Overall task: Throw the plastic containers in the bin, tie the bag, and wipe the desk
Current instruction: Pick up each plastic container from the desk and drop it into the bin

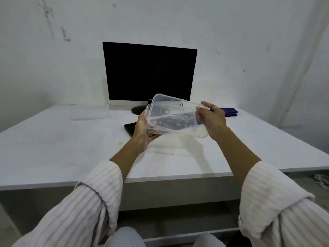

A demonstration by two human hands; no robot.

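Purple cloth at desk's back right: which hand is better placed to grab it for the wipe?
Right hand, probably: the purple cloth lies just behind it, while the left hand is across the clear container both hold.

Two hands, left (142, 130) and right (212, 120). Two clear plastic containers: one held up (175, 115), one lying on the desk (89, 112). One monitor (150, 73). One purple cloth (229, 112). One dark keyboard (130, 128). One white desk (53, 148).

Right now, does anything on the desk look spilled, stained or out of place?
Yes: a small yellow spot marks the desk left of the left hand. Another clear container sits at the far left. Nothing looks broken.
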